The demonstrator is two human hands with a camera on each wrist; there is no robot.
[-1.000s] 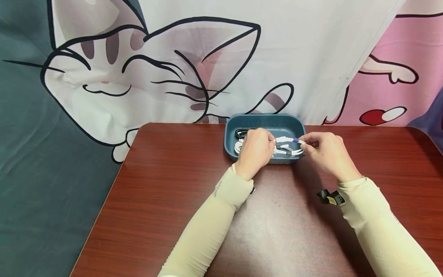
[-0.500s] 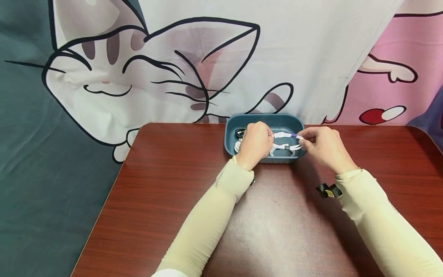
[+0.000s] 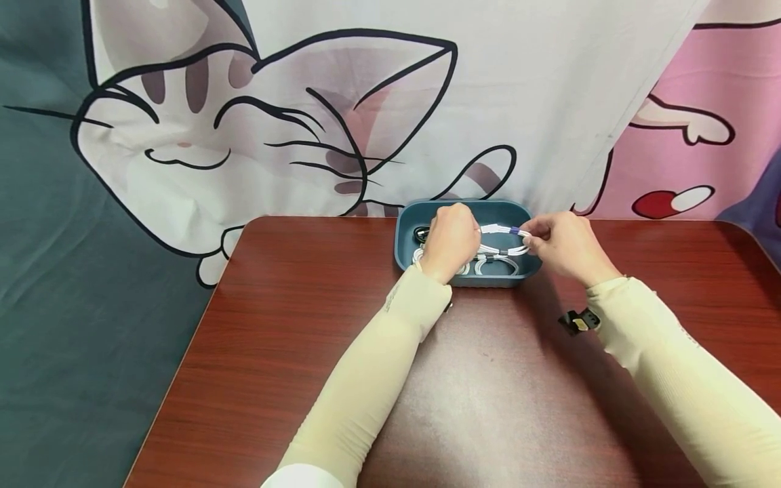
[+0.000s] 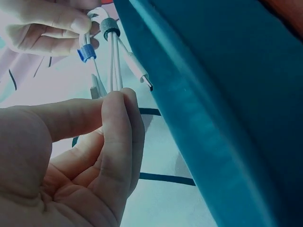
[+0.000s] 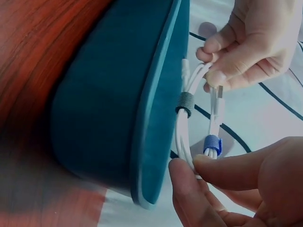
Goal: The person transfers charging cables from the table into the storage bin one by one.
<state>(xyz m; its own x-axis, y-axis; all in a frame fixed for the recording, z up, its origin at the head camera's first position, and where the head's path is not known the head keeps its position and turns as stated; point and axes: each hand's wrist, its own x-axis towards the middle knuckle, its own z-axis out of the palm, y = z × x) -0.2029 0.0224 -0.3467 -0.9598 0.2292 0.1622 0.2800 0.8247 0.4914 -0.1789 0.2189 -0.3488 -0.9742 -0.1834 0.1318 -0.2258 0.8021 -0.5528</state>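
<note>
A coiled white charging cable [image 3: 497, 230] is stretched between both hands over the blue-green storage bin [image 3: 500, 282]. My left hand [image 3: 451, 237] pinches its left end between thumb and fingertips. At the other end, the thumb and fingers of my right hand [image 3: 566, 245] pinch the loop. A dark grey strap [image 5: 185, 103] and a blue strap [image 5: 212, 144] bind the cable. In the left wrist view, a white plug with a metal tip [image 4: 137, 67] sticks out from the bundle. Under it, another white cable coil [image 3: 517, 267] lies in the bin, partly hidden by my left hand.
A black cable [image 3: 419, 234] and a white coil [image 3: 417, 255] lie at the bin's left end. The bin stands at the back edge of the reddish wooden table [image 3: 488, 379]. Behind it hangs a cartoon-printed curtain [image 3: 549, 102].
Both hands have moved up and toward the back with the white charging cable held between them. More of the white coil in the bin now shows beneath it.
</note>
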